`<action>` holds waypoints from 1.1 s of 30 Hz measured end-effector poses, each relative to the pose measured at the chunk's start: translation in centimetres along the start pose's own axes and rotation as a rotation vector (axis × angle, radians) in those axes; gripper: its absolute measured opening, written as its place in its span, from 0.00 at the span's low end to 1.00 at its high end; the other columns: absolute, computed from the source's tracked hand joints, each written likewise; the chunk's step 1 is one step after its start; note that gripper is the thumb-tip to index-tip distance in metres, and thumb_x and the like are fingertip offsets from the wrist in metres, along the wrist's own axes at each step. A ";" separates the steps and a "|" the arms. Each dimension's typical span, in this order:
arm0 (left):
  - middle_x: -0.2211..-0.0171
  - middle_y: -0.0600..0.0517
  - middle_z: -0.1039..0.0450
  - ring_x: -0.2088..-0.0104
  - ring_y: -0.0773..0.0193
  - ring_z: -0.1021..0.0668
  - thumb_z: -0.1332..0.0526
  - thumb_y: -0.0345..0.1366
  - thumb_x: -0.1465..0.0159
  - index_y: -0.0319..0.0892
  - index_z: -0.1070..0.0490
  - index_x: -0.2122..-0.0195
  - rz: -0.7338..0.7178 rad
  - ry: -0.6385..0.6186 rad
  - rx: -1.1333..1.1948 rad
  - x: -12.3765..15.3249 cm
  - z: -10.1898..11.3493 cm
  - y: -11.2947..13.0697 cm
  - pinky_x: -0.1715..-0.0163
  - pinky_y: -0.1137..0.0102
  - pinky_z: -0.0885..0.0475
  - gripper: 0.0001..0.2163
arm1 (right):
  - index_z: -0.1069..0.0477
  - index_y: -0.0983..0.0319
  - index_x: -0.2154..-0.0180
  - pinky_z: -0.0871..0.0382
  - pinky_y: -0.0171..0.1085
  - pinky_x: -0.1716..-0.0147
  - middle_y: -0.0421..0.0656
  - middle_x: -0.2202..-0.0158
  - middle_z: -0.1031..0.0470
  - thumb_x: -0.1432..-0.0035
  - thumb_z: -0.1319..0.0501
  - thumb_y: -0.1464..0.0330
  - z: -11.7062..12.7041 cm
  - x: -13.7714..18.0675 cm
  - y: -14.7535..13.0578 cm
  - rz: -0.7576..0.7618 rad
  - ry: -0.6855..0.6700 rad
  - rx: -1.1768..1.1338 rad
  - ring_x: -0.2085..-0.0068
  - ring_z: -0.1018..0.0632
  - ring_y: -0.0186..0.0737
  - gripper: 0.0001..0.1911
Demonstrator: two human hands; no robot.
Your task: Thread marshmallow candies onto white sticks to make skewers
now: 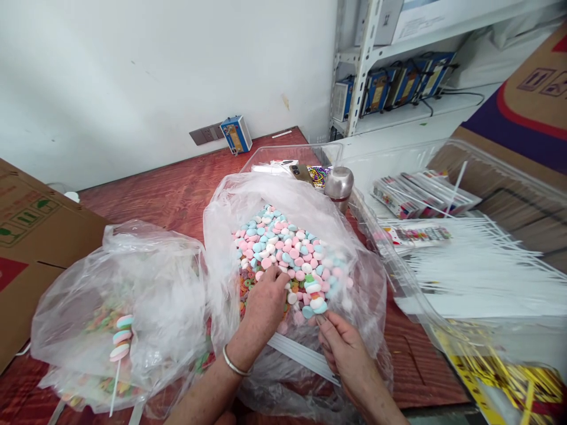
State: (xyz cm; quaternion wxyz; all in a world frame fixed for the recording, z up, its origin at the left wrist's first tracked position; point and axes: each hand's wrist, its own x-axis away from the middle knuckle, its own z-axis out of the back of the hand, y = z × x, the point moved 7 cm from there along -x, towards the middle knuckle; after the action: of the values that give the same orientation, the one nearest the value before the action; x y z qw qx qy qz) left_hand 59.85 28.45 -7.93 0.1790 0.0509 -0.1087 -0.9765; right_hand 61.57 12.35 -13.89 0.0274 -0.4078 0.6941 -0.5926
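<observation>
A clear plastic bag [230, 212] lies open in the middle of the table, full of pink, blue and white round candies [283, 245] with small coloured ring candies under them. My left hand [264, 304] reaches into the bag, fingers curled among the candies, a bangle on the wrist. My right hand [343, 348] pinches a stick threaded with several stacked candies [315, 295], held upright over the bag's near edge. What the left fingers hold, if anything, is hidden.
A second plastic bag [119, 301] at the left holds finished candy sticks. A clear bin [447, 327] at the right holds white sticks and printed wrappers. A steel flask [339, 184], cardboard boxes and a metal shelf stand around the red table [172, 189].
</observation>
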 end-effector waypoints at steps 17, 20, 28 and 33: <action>0.66 0.48 0.20 0.77 0.68 0.24 0.27 0.38 0.48 0.39 0.24 0.55 0.352 -0.225 1.646 2.4 -0.5 1.5 0.74 0.71 0.29 0.19 | 0.29 0.60 0.58 0.30 0.37 0.60 0.42 0.65 0.23 0.39 0.38 0.58 -2.3 -2.1 -5.6 0.384 -0.030 0.195 0.64 0.25 0.40 0.13; 0.71 0.50 0.21 0.79 0.69 0.25 0.27 0.38 0.49 0.39 0.24 0.59 0.398 -0.176 1.645 2.4 -1.0 1.4 0.78 0.74 0.31 0.17 | 0.29 0.60 0.56 0.30 0.38 0.59 0.42 0.63 0.23 0.40 0.38 0.59 -2.7 -2.3 -6.0 0.358 -0.075 0.209 0.62 0.24 0.42 0.13; 0.66 0.49 0.21 0.69 0.66 0.22 0.27 0.36 0.52 0.38 0.24 0.64 0.592 0.106 1.667 1.7 -2.0 -0.8 0.65 0.71 0.26 0.15 | 0.32 0.59 0.68 0.42 0.33 0.76 0.36 0.78 0.36 0.34 0.48 0.56 -1.1 0.7 -4.7 0.316 0.056 0.512 0.75 0.35 0.36 0.17; 0.67 0.51 0.22 0.69 0.68 0.23 0.29 0.32 0.53 0.38 0.24 0.64 0.642 0.222 1.635 1.6 -1.5 -2.2 0.67 0.74 0.28 0.14 | 0.30 0.61 0.65 0.51 0.33 0.82 0.32 0.82 0.47 0.35 0.49 0.52 -1.9 2.9 -1.5 0.119 -0.164 0.406 0.81 0.44 0.32 0.21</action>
State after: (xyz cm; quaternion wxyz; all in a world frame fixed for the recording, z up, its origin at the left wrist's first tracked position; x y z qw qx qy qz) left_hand 57.84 29.53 -10.03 0.3617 0.2243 -0.7639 -0.4852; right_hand 59.49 12.16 -10.74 0.2003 -0.3992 0.5787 -0.6824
